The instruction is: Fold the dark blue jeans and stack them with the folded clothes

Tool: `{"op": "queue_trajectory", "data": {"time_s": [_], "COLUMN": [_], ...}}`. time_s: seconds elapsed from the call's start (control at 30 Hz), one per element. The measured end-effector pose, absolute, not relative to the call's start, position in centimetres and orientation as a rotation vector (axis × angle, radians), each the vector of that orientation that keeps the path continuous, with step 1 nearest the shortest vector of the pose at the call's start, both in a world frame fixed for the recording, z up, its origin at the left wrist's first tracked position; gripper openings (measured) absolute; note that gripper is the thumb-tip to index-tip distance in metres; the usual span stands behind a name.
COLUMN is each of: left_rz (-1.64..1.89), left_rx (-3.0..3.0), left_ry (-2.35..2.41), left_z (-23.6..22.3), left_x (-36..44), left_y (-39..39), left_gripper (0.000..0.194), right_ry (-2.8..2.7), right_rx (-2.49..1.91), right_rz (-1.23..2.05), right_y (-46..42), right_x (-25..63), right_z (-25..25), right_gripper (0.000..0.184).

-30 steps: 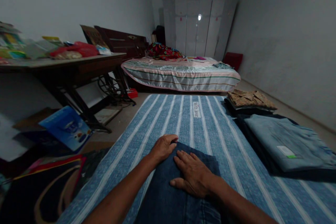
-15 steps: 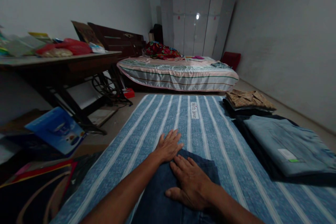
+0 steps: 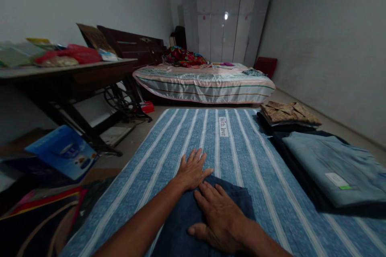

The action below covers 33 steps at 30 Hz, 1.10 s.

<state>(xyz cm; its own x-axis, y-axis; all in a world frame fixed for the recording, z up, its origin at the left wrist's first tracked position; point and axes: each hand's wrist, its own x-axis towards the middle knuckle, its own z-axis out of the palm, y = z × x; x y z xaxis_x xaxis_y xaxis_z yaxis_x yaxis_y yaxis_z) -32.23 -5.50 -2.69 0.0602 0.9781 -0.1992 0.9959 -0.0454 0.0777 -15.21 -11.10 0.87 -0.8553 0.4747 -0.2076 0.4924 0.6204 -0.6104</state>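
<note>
Dark blue denim, seemingly a folded pair of jeans [image 3: 177, 225], lies flat on the blue-and-white striped cover [image 3: 238, 144] in front of me. My left hand [image 3: 193, 170] is spread at the garment's far edge, its fingers reaching past onto the cover. My right hand [image 3: 221, 217] rests flat on the denim, palm down, thumb out to the left, its fingertips close to the left wrist. Neither hand grips anything. The near end of the denim is cut off by the frame and partly covered by my right hand and forearm.
At right lie stacked light blue jeans [image 3: 334, 164] over dark ones, and a brown patterned garment [image 3: 289, 113] on another pile. A sewing-machine table [image 3: 75, 70] and a blue box [image 3: 63, 152] stand at left. Beyond are a bed [image 3: 205, 86] and a wardrobe [image 3: 217, 28].
Both hands stay pressed flat on the denim with only slight shifts; the left thumb is spread a bit further out. The camera view has moved slightly.
</note>
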Motion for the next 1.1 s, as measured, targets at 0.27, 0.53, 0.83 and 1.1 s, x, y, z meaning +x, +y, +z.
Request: {"op": "queue_trajectory", "data": {"time_s": [0.27,0.53,0.83,1.1], "left_rz": [-0.103,-0.094,-0.078,-0.091], "left_rx": [2.122,2.145,2.147,2.173], "left_ry": [2.028,2.045,2.065,2.071], "left_z": [-2.87,-3.28,-2.93,-3.14], "left_x": [-32.36,-32.54,-32.24,-32.33], "left_y": [-5.27,-5.21,-5.13,-4.85], "left_gripper": [0.074,0.074,0.072,0.071], "right_ry": [2.829,2.862,2.871,2.868], "right_rx": [0.838,0.854,0.855,0.852], "right_rz": [-1.089,-1.059,-1.080,-1.077], "right_y": [-10.91,-10.98,-10.91,-10.68], "right_x": [-15.26,-15.31,-15.09,-15.02], "right_z": [0.85,0.47,0.98,1.14], "right_gripper": [0.084,0.084,0.084,0.084]}}
